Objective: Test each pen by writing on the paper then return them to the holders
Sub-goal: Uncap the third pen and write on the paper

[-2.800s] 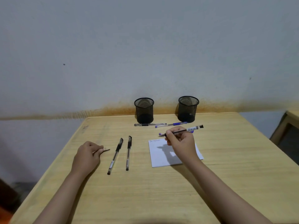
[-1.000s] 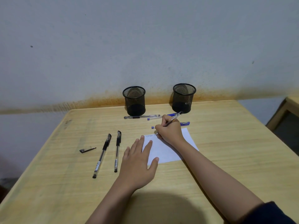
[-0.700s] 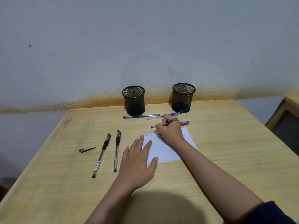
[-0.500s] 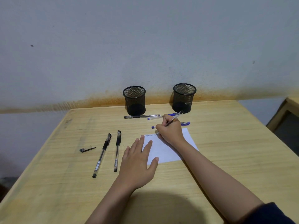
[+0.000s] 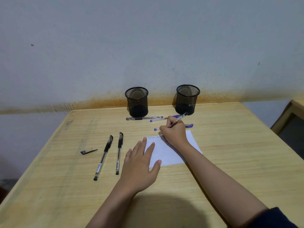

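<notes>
**Writing test under way, paper pinned flat**

Head view: the right hand (image 5: 174, 134) pinches a pen (image 5: 179, 120) in a writing grip, its tip down on the far left corner of the paper (image 5: 166, 153), where a short line of small writing already runs; the barrel leans up and away toward the right holder (image 5: 187, 99). The left hand (image 5: 139, 165) lies spread and flat, fingers and thumb resting on the sheet's near left part, most likely to keep the loose paper from sliding under the pen strokes.

A loose black cap (image 5: 88, 151) sits on the table (image 5: 230, 145) to the far left, well apart from the sheet; it probably belongs to the pen in use. Two capped black pens (image 5: 110, 155) lie side by side between cap and paper. Three more pens lie near the holders: a clear one (image 5: 144, 118) just in front of the left holder (image 5: 137, 102), a blue-capped one (image 5: 164, 118) beside it, and another blue one (image 5: 189, 125) partly hidden behind the writing hand. Both mesh holders look empty, so I judge no pen has yet been returned.
</notes>
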A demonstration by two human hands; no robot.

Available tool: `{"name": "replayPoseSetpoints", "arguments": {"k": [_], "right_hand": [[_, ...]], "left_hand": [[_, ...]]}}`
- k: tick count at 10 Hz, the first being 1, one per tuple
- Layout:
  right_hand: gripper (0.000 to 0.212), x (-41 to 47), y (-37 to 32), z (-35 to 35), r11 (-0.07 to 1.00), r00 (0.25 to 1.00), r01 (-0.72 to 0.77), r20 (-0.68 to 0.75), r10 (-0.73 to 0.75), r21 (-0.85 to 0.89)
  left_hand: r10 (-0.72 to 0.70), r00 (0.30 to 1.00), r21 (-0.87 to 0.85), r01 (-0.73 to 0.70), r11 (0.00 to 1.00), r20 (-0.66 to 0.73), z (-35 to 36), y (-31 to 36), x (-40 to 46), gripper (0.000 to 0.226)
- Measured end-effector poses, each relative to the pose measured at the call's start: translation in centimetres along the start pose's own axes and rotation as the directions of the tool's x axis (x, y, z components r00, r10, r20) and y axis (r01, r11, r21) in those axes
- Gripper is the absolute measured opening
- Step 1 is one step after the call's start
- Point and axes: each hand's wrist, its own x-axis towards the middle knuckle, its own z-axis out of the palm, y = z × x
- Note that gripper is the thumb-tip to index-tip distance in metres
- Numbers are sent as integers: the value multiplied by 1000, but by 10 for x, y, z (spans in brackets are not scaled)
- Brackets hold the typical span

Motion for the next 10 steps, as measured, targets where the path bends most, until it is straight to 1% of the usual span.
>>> {"name": "replayPoseSetpoints", "arguments": {"k": [1,2,3,6,7,8,9,10], "right_hand": [[38,0,-1,-1,1000,1000,10,-25,-11,-27],[38,0,-2,-1,999,999,15,-37,-16,-28],[39,0,-3,-1,999,1000,6,-25,-7,-31],[30,1,1,-1,999,1000,8,-24,-9,-40],[27,2,2,0,999,999,5,-51,-7,-39],[30,2,2,0,999,999,7,-48,-9,-40],[28,1,1,-1,999,999,4,-41,-6,-47],[34,0,0,-1,999,998,16,-68,-18,-38]], "left_hand": [[3,1000,-13,-3,1000,-6,-1,1,-1,60],[6,1000,-14,-6,1000,-7,-1,0,-2,60],[3,1000,-12,-3,1000,-6,-1,0,-2,60],[-1,1000,-6,1,1000,5,-2,2,-1,60],[2,1000,-3,-2,1000,4,-2,2,1,60],[1,1000,-6,-1,1000,0,-2,1,0,60],[1,1000,-5,-1,1000,1,-2,1,-1,60],[0,1000,-8,0,1000,1,-1,1,-1,60]]}}
